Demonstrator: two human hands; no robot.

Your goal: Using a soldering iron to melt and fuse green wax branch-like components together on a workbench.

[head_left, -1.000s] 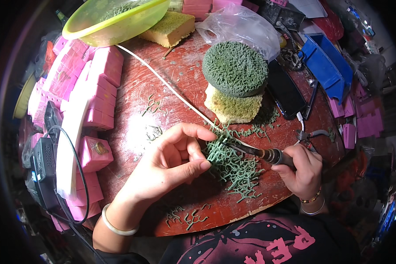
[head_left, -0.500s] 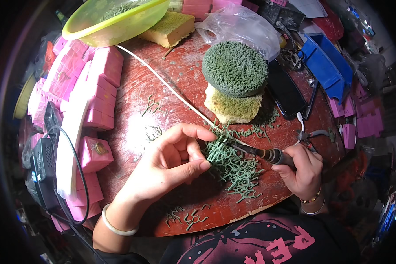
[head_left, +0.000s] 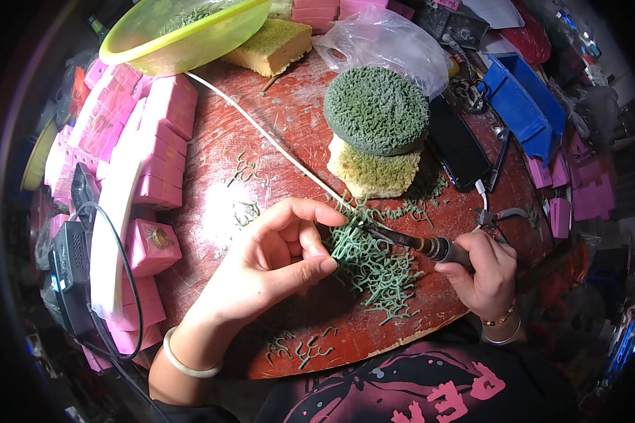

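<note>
My left hand [head_left: 271,257] is open, with index finger and thumb apart at the left edge of a pile of thin, branching green pieces [head_left: 384,282]. Its index fingertip touches the upper pieces; whether one is lightly held between the fingertips does not show clearly. Closed around the dark handle of a slim tool with a narrow metal tip [head_left: 409,241], much like a soldering iron, is my right hand [head_left: 485,273]. The tool tip points left, into the pile close to my left index finger. A round, rough dark-green block [head_left: 377,111] sits behind on a yellowish sponge [head_left: 374,169].
Pink blocks [head_left: 169,113] line the left side, beside a black device [head_left: 70,275] with cables. A white cord [head_left: 261,130] crosses the red table [head_left: 212,162]. Behind are a yellow-green bowl [head_left: 183,42] and plastic bag [head_left: 381,42]; a phone [head_left: 458,144], pliers [head_left: 490,217] and blue bin [head_left: 525,102] lie right.
The tool in my right hand has shifted very slightly, its tip still at the green pile. My left hand has stayed in the same place.
</note>
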